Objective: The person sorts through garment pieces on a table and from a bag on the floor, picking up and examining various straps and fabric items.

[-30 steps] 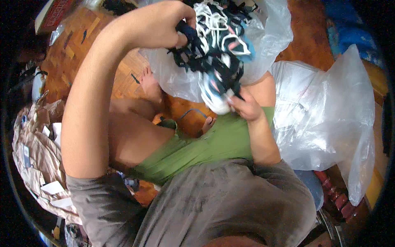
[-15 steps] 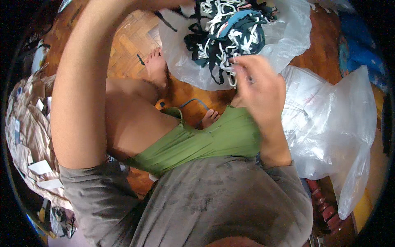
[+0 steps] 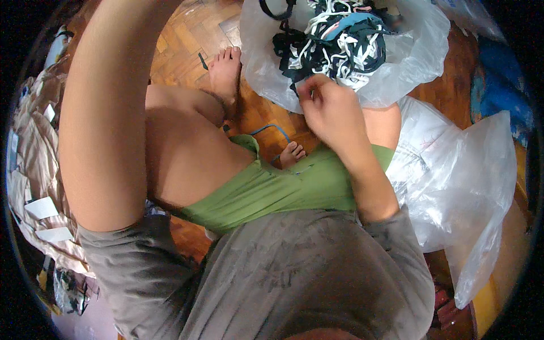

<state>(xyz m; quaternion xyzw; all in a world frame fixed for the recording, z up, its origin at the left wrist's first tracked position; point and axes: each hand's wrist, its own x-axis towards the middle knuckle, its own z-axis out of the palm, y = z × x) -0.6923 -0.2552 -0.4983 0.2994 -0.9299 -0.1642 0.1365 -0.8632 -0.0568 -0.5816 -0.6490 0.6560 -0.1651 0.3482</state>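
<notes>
My left arm [image 3: 110,113] reaches up past the top edge of the head view, so the left hand itself is out of sight. My right hand [image 3: 331,107] is in front of the near rim of a clear plastic bag [image 3: 258,73]. Its thumb and fingers are pinched together; whatever may be between them is too small and blurred to name. Inside the bag lies a tangled heap of black and white fabric strips [image 3: 354,54], with a blue strip [image 3: 354,22] across its top. A black loop of strip [image 3: 276,12] shows at the upper edge.
Crumpled clear plastic [image 3: 453,170] lies to the right, near blue cloth [image 3: 501,79]. At the left is striped beige cloth [image 3: 42,147] with white cards [image 3: 41,208]. A thin blue strip [image 3: 269,127] lies on the parquet floor [image 3: 187,39] between my feet.
My right hand has moved slightly left, off the dangling white strip ends. The left arm has risen farther out of view. Bag and heap appear shifted up and right.
</notes>
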